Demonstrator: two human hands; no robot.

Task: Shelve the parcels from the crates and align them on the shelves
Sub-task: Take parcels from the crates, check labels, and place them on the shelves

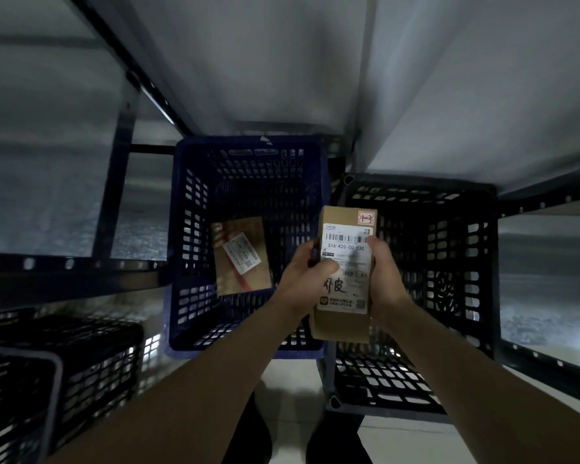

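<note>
You've got the small brown cardboard parcel with the white shipping label [345,276] in both hands, above the gap between the blue plastic lattice crate [248,242] and the black plastic lattice crate [426,289]. Left hand [310,274] wraps its left edge, thumb over the label; right hand [384,279] clasps the right edge.

Risks: the grip is on the edges only, so a loose hold drops it into a crate. The grey metal shelf [449,95] at 1 o'clock hangs close overhead, so lifting blind could clip its edge.

Second flat brown cardboard parcel [241,256] lies tilted on the blue crate's floor at 10 o'clock, not yet shelved.

Hard to read: low light, blurred shelves, black crate's contents hidden behind the parcel and your hands. Dark crates at 8 o'clock are cut off.
</note>
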